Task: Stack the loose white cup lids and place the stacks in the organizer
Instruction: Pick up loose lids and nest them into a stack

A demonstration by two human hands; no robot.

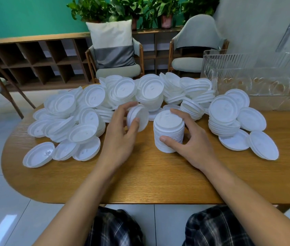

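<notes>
A wide heap of loose white cup lids [91,110] covers the far half of the wooden table [149,181]. My left hand [121,132] grips a small tilted bunch of lids [139,118] just above the table, thumb in front and fingers behind. A tall neat lid stack [169,132] stands upright at the table's middle, and my right hand [190,139] holds it with the thumb low on its side and fingers over its top edge. The clear plastic organizer [254,80] stands at the far right with no lids visible inside.
A shorter lid stack [223,118] and a few single lids [263,147] lie to the right of the tall stack. Two chairs [117,55] and a low wooden shelf with plants stand behind the table. My knees in plaid fabric show below the near edge.
</notes>
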